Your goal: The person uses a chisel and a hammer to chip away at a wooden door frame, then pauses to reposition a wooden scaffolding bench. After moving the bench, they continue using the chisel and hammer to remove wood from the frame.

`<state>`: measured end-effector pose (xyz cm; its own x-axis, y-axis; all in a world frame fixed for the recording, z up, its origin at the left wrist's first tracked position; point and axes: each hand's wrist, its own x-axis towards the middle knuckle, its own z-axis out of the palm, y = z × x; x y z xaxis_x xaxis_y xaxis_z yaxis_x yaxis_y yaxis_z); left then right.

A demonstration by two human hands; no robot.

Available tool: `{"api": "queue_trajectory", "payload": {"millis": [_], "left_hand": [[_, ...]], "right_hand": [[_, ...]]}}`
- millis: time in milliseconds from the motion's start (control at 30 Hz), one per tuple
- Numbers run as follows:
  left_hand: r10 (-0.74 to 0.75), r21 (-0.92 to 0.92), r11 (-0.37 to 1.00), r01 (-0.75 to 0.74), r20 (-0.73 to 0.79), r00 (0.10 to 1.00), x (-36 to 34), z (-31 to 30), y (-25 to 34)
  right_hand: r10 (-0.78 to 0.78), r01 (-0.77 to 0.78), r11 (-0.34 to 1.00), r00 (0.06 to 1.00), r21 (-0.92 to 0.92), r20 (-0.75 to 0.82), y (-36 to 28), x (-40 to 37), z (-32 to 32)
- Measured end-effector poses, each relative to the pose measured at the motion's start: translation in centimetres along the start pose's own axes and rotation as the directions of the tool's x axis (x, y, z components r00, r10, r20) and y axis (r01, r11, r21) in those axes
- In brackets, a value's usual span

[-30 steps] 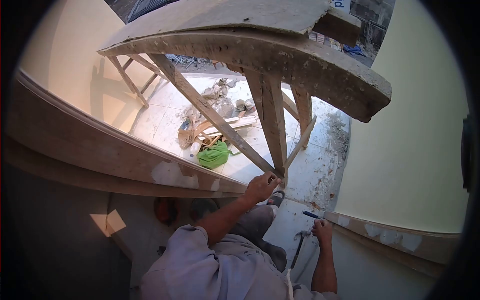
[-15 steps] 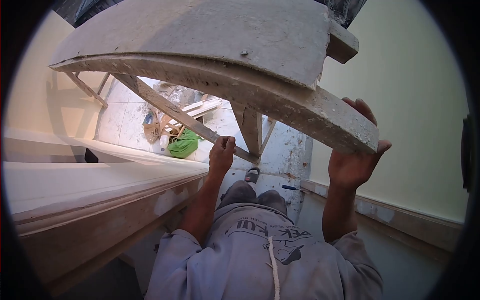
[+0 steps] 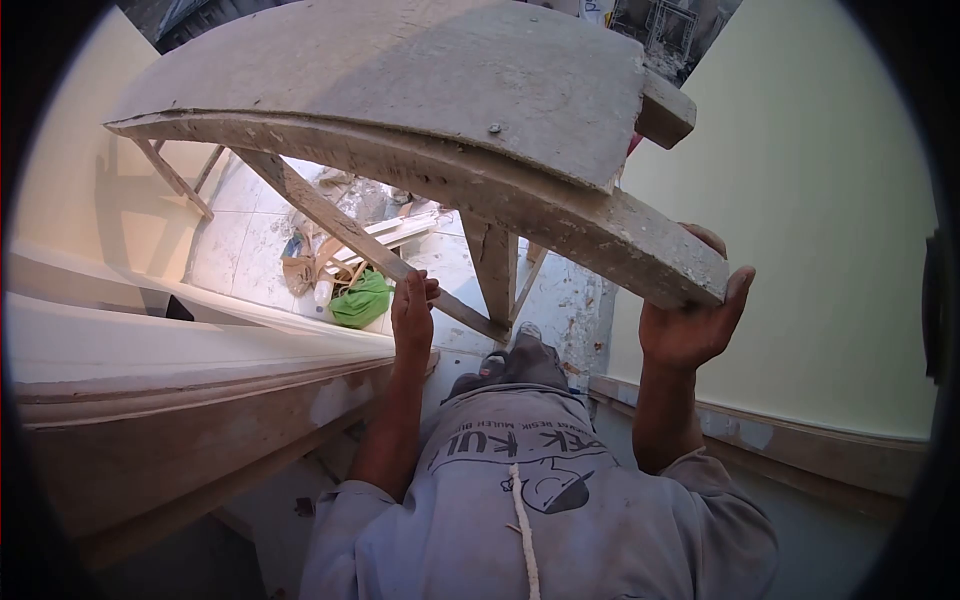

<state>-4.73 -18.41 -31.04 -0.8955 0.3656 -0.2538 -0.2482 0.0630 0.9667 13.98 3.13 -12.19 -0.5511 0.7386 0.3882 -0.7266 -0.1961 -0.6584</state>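
Note:
A large curved wooden form point(image 3: 400, 75), with a grey, plaster-stained sheet on top, spans the upper view. Along its near edge runs a thick curved wooden beam point(image 3: 560, 215), braced below by slanting struts. My right hand point(image 3: 685, 325) cups the beam's right end from below, thumb up at the end face and fingertips showing behind its top edge. My left hand point(image 3: 412, 308) is raised with fingers stretched upward, overlapping the diagonal wooden strut point(image 3: 330, 215) in this view.
Below the form, a green bag point(image 3: 360, 300) and scrap wood strips point(image 3: 400, 230) lie on a dusty white tiled floor point(image 3: 225, 240). Wood-edged ledges flank me at left point(image 3: 200, 410) and right point(image 3: 780, 440). A pale wall point(image 3: 800, 220) rises at right.
The beam end and my right hand have shifted left in view. My left hand's curled fingers have straightened upward, and the hand has moved slightly left. My feet have changed position.

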Motion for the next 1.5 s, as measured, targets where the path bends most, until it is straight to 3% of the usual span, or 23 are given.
{"api": "queue_trajectory", "payload": {"millis": [67,133,167,233,300,367,400,500,533,567,633,700,767,867,900,967,1033,1133,1333,1500], "left_hand": [[-0.004,-0.007,1.0,0.003,-0.013,1.0,0.7,1.1,1.3],[0.006,-0.023,1.0,-0.006,-0.031,0.999,2.1,3.5,3.1],[-0.01,-0.037,0.999,0.007,-0.065,0.998,2.7,4.0,3.9],[0.096,-0.098,0.99,-0.103,-0.076,0.992,4.1,6.1,4.3],[0.275,0.083,0.959,-0.272,-0.027,0.961,5.5,8.0,4.7],[0.527,0.17,0.838,-0.518,-0.008,0.85,8.6,8.9,-1.0],[0.453,-0.146,0.882,-0.447,0.009,0.891,7.7,9.4,0.3],[0.477,-0.133,0.874,-0.467,0.055,0.877,9.0,9.5,-1.9],[0.326,-0.345,0.895,-0.281,0.078,0.942,9.3,9.6,-2.9],[0.329,-0.358,0.888,-0.288,0.058,0.943,9.1,10.0,-1.5],[0.353,-0.141,0.922,-0.36,-0.076,0.933,7.3,10.5,0.9],[0.273,-0.225,0.924,-0.308,-0.174,0.946,7.3,11.3,1.9],[0.163,-0.324,0.922,-0.211,-0.169,0.972,7.3,11.8,3.7],[0.017,-0.422,0.904,-0.066,-0.119,0.993,10.4,13.4,3.5],[-0.052,-0.492,0.87,0.014,-0.063,0.997,11.4,14.7,3.9],[-0.009,-0.465,0.884,-0.039,-0.099,0.995,13.0,16.7,4.5],[0.027,-0.431,0.899,-0.076,-0.119,0.993,14.7,19.1,6.2],[0.006,-0.539,0.836,-0.106,-0.183,0.983,16.5,21.4,9.2],[0.004,-0.589,0.803,-0.091,-0.147,0.989,21.6,23.8,7.9],[0.089,-0.499,0.849,-0.172,-0.186,0.978,22.6,24.8,8.3]], "right_hand": [[0.001,-0.002,0.999,1.0,-0.039,-0.014,-0.3,-0.3,-0.4],[-0.147,0.196,0.843,0.98,-0.501,0.137,-0.2,-0.1,-1.1],[-0.136,0.194,0.866,0.978,-0.462,0.156,-0.1,0.3,-0.8],[-0.23,0.388,0.707,0.916,-0.591,0.327,-0.8,1.2,0.3],[-0.27,0.432,0.719,0.895,-0.544,0.354,-0.3,1.8,0.6],[-0.201,0.45,0.703,0.869,-0.551,0.453,-0.7,2.7,0.2],[-0.118,0.463,0.671,0.838,-0.579,0.533,-1.8,3.1,-0.2],[-0.027,0.548,0.648,0.711,-0.529,0.703,-2.7,4.6,-0.9],[-0.008,0.546,0.653,0.698,-0.525,0.716,-2.7,4.9,-1.3],[-0.045,0.564,0.671,0.679,-0.481,0.733,-2.1,5.3,-1.6],[-0.053,0.568,0.701,0.644,-0.431,0.763,-1.1,5.4,-2.3],[-0.112,0.64,0.666,0.595,-0.384,0.796,-0.3,5.8,-2.9],[-0.104,0.648,0.649,0.594,-0.399,0.798,0.4,6.3,-2.7],[-0.08,0.581,0.572,0.743,-0.58,0.665,0.5,8.2,-2.9],[-0.078,0.58,0.57,0.744,-0.582,0.664,0.0,9.7,-3.4],[-0.093,0.524,0.579,0.803,-0.625,0.588,0.2,11.7,-3.7],[-0.124,0.534,0.575,0.806,-0.62,0.579,0.3,15.0,-4.5],[-0.188,0.572,0.569,0.79,-0.591,0.584,1.0,18.9,-4.9],[-0.198,0.541,0.596,0.816,-0.594,0.544,2.6,23.0,-6.1],[-0.192,0.482,0.64,0.855,-0.599,0.483,3.3,24.3,-7.1]]}}
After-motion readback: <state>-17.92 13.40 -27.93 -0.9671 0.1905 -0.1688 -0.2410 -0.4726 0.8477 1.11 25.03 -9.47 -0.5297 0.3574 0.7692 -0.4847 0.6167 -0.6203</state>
